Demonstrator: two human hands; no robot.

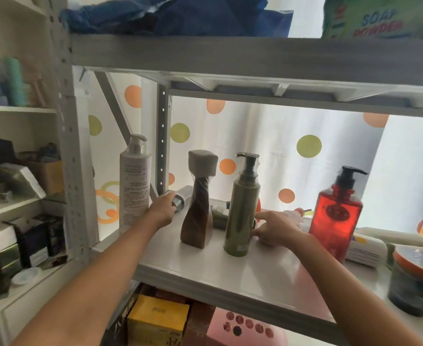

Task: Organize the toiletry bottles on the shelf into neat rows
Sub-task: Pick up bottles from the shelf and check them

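Left hand [164,208] grips silver bottle [181,201]; right hand [276,227] open, touching green bottle [241,216]; brown bottle [196,211] between.

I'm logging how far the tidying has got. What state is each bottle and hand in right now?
white pump bottle: upright, far left
silver bottle: tilted, gripped by left hand
brown twisted bottle: upright
green pump bottle: upright, right hand touching its side
red pump bottle: upright
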